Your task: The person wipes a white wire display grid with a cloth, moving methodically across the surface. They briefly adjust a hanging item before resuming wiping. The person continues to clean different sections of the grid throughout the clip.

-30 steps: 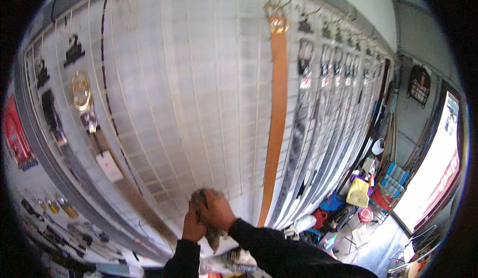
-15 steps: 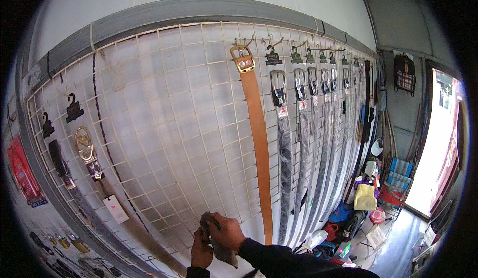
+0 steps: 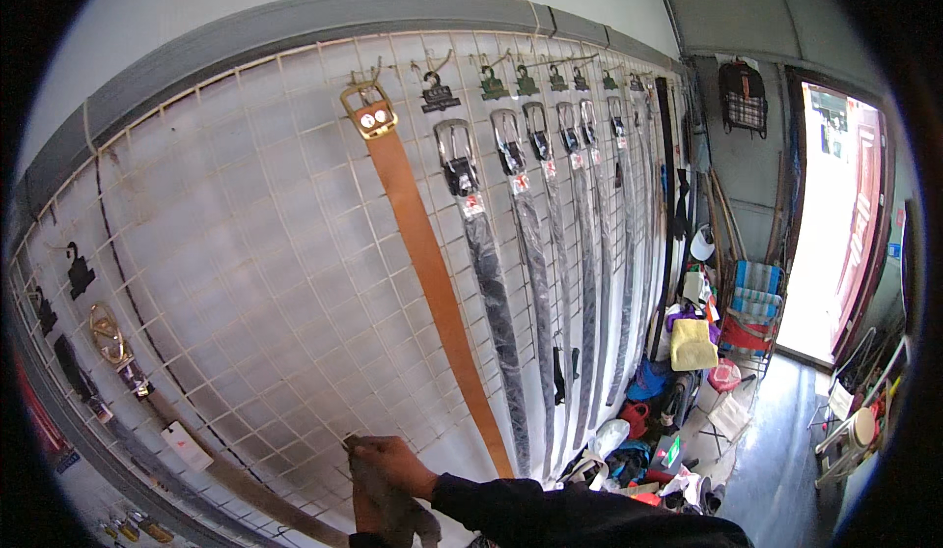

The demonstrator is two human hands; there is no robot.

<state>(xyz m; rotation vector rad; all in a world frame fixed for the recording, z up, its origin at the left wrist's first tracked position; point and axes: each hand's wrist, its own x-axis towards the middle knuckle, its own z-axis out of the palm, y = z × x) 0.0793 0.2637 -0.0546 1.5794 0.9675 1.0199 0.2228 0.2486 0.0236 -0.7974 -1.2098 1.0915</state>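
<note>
Low in front of the white wire grid panel (image 3: 265,253), my right hand (image 3: 398,465) is closed on a grey-brown cloth (image 3: 398,511). The cloth hangs down from its fingers. Just to the left and lower is my left hand (image 3: 366,511), partly covered by the cloth; its fingers are hidden. To the right of the hands, a tan belt (image 3: 422,234) with a gold buckle hangs from a hook on the grid, apart from both hands.
Several dark belts in clear plastic (image 3: 496,293) hang to the right. A gold-buckled brown belt (image 3: 108,335) with a white tag (image 3: 187,447) hangs left. Bags and a yellow cloth item (image 3: 694,344) crowd the floor beside a folding chair (image 3: 756,293), near an open doorway (image 3: 835,224).
The view has turned right, so the belts and grid sit further left. My hands have moved lower, and the cloth now drapes over my left hand.
</note>
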